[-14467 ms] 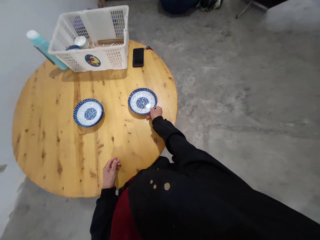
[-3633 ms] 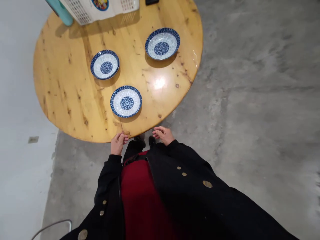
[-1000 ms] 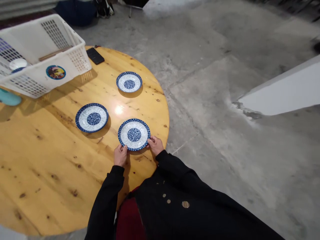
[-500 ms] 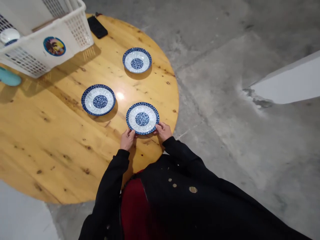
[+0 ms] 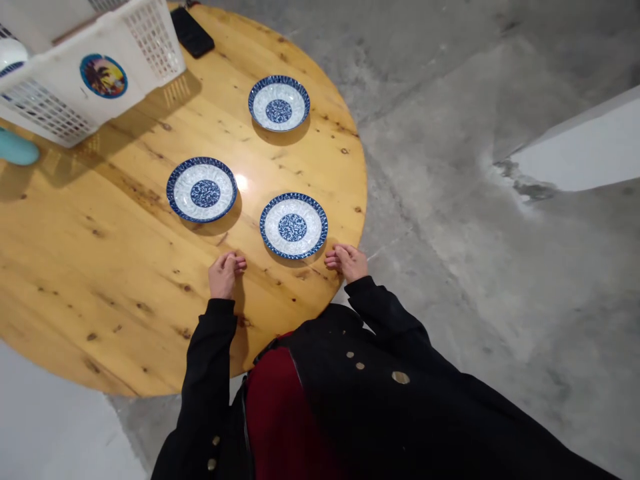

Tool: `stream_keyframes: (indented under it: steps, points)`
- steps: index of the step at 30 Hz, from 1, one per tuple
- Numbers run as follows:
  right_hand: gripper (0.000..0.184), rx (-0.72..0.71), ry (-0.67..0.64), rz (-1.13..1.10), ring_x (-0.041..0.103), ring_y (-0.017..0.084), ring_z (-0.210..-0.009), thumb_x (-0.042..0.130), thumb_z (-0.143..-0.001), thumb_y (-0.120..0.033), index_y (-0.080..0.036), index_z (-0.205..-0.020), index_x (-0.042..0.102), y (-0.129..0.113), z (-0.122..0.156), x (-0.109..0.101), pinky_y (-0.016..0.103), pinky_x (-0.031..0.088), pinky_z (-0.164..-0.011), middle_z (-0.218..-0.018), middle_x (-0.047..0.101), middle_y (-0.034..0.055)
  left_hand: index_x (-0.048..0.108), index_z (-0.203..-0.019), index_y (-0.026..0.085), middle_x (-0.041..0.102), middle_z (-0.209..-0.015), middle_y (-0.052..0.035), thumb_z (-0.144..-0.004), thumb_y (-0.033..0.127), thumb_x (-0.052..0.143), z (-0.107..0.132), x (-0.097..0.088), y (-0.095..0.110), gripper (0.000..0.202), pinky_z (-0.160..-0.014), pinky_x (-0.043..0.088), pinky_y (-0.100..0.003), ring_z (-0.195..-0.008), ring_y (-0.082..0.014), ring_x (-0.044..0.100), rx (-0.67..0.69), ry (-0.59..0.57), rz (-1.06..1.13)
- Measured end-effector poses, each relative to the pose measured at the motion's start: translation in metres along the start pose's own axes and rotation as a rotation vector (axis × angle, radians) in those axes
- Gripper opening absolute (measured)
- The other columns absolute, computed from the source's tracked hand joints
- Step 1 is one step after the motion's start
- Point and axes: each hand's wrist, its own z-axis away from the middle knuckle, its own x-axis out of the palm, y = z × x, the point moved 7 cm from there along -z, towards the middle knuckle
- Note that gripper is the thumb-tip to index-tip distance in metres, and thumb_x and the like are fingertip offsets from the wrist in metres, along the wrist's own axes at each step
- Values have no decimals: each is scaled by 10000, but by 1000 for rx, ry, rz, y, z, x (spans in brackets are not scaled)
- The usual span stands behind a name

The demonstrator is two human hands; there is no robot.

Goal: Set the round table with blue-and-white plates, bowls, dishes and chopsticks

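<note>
Okay, round knotty pine table (image 5: 100,267) lies under and ahead of both hands. White slatted plastic basket with a round sticker (image 5: 50,83) sits far beyond the left hand, at the back of the table. It holds a white rounded item, too cut off to name.

Three blue-and-white patterned ceramic plates, all flat on the wood and well apart from one another:
- nearest plate (image 5: 293,226) lies between the two hands, just beyond the knuckles, touched by neither
- second plate (image 5: 203,189) lies ahead of the left hand, slightly to its left
- third plate (image 5: 279,103) lies far ahead of both hands, near the table's back-right edge

Left hand (image 5: 225,273) rests on the wood, fingers curled loosely inward, pinching nothing. Right hand (image 5: 347,260) sits at the table's rim just right of the nearest plate, fingers likewise curled in, empty.

Black flat phone (image 5: 191,31) lies far ahead, just right of the basket. Teal bottle (image 5: 17,148) shows only in part, far left of the left hand.

Progress, as a judgement: three plates are out, the nearest one looks placed and free. Whether the basket holds more to lay out can't be told.
</note>
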Motion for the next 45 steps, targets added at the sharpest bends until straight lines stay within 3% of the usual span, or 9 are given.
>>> stream_keyframes:
  steps: [10,12,18,23,29,38,41,45]
  points:
    - [380,-32,60,44,669,126,-566,750,-743,-502,-193,-892,586,-17,-6,-27,248,577,-546,-680,692,5,631,-869,144,709,-744,-46,-789,310,619,-45,-49,43,184,-575,536,-201,-627,-120,688,167,93,-17]
    - [384,-3,43,33,665,123,-557,757,-739,-500,-192,-887,583,-14,-2,-16,237,573,-530,-679,689,7,627,-864,151,710,-743,-44,-798,319,626,-51,-54,47,180,-570,537,-202,-637,-125,691,171,93,-23]
    - [473,83,-101,-37,666,145,-520,805,-654,-560,-192,-809,551,2,8,50,239,583,-469,-600,646,-15,637,-873,130,715,-765,-57,-759,307,640,-56,-57,47,210,-612,546,-216,-645,-124,694,124,102,-20]
    - [416,56,-51,-35,645,141,-497,800,-632,-496,-194,-773,550,-1,3,66,277,624,-468,-609,635,-28,636,-903,126,723,-793,-71,-755,331,644,-56,-56,39,254,-614,548,-215,-655,-124,701,87,83,-13]
    - [361,46,-40,-13,662,172,-522,773,-628,-450,-199,-752,546,-4,1,67,341,656,-506,-600,604,-23,637,-899,130,720,-789,-72,-752,337,640,-54,-62,42,254,-611,559,-219,-651,-129,706,93,93,-9]
    - [375,77,-69,32,651,176,-477,766,-632,-483,-196,-746,555,-8,6,67,300,609,-458,-543,625,-14,639,-877,129,719,-774,-64,-743,333,640,-61,-65,58,244,-592,563,-228,-640,-134,696,155,122,-15]
    - [400,34,-28,89,648,168,-473,744,-664,-519,-181,-794,575,-15,11,53,261,569,-434,-533,633,-6,638,-890,130,703,-760,-41,-730,333,657,-64,-68,62,259,-575,546,-211,-617,-115,672,189,156,-12]
    - [390,-116,150,141,618,127,-456,691,-714,-497,-179,-916,589,-27,10,25,228,524,-412,-611,646,-24,641,-879,131,676,-742,-27,-735,322,642,-73,-77,67,240,-566,531,-216,-598,-112,644,249,220,-40]
